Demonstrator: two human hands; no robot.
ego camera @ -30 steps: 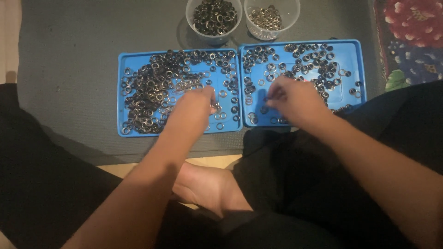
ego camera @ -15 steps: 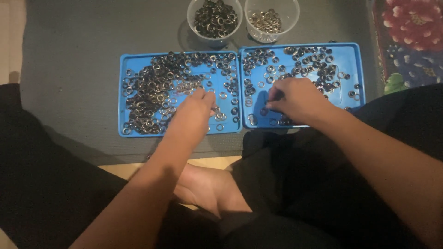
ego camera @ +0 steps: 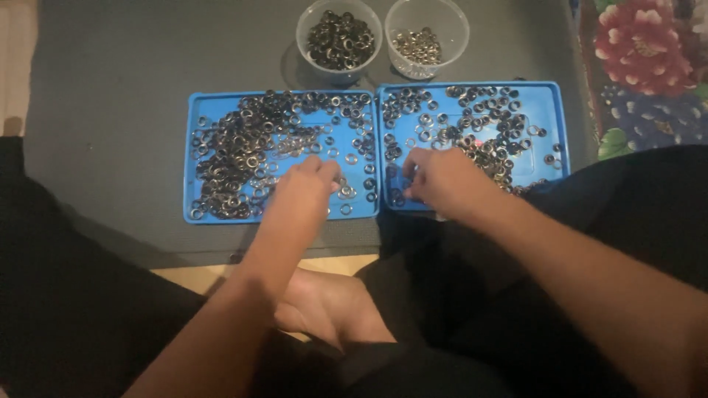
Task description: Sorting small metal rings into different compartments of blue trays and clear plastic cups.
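Both hands hide their fingertips, so whether they pinch anything I cannot tell. The left hand rests in the left blue tray, the right hand in the right blue tray, among uncountable metal rings. Two clear cups stand behind the trays.

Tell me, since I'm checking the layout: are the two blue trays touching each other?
Touching, by the head view: the left blue tray and the right blue tray lie side by side with their inner rims meeting along one line and no grey mat between them.
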